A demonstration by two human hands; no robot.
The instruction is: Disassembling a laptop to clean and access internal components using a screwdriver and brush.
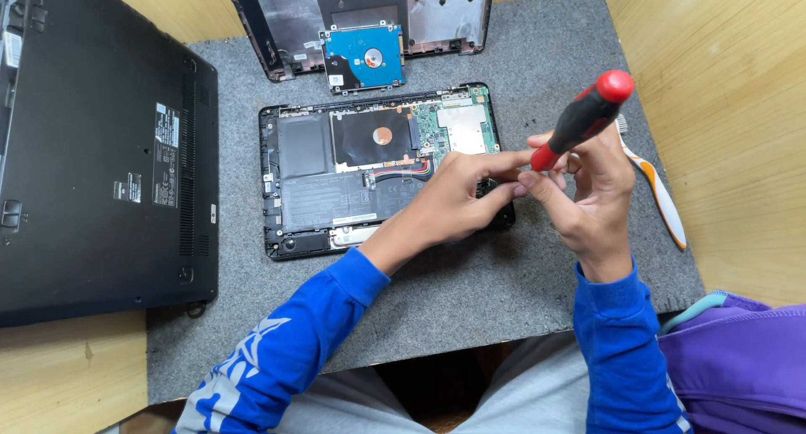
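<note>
1. Wooden walls box in a pale counter (747,149) covered by a grey felt mat (470,291).
2. At the middle of the mat lies an opened laptop base (336,182), its circuit board exposed.
3. Right hand (592,186) grips a red-and-black screwdriver (583,119), its fingers closed around the shaft; the long axis slants from the handle, up and right, to the tip, down and left.
4. Left hand (457,203) reaches right, its fingers pinching at that tip, just above the base's right edge.
5. Far side: a blue hard drive (365,56); left: a closed black laptop (101,149); right: a toothbrush (659,190).
</note>
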